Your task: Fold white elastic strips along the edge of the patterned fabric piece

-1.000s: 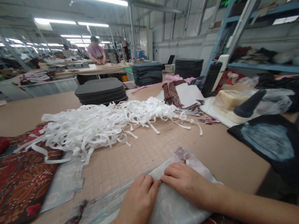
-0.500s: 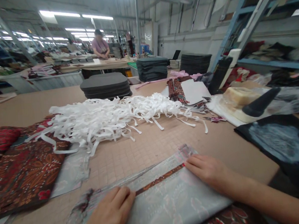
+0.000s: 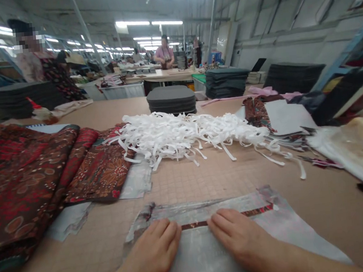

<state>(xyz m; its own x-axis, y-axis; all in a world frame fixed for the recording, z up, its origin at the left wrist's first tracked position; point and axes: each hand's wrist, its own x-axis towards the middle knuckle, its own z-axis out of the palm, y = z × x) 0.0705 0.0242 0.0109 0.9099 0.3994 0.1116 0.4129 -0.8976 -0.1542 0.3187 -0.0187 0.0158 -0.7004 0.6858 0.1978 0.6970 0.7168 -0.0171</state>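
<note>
A grey-backed fabric piece (image 3: 194,253) lies in front of me, with a narrow strip of its brown and red patterned side (image 3: 194,225) showing along a fold. My left hand (image 3: 155,248) presses on this fold, its fingers bent and held together on the cloth. Close by on the right, my right hand (image 3: 238,237) grips the same fold with curled fingers. Both thumbs and the fingertips are partly hidden. Beyond the fabric is a loose heap of white straps (image 3: 169,137). Brown and red patterned fabric (image 3: 29,179) lies folded to the left.
Behind the straps stands a stack of dark grey pads (image 3: 171,96); more dark stacks (image 3: 227,82) are farther back. A red-capped bottle (image 3: 42,112) is at left. White sheets (image 3: 289,116) and plastic wrapping (image 3: 357,146) lie right. People (image 3: 164,55) stand at the back and left.
The view has turned left, so the table's things appear farther right. My right hand has come closer to my left along the fold. The fabric now lies straighter before me.
</note>
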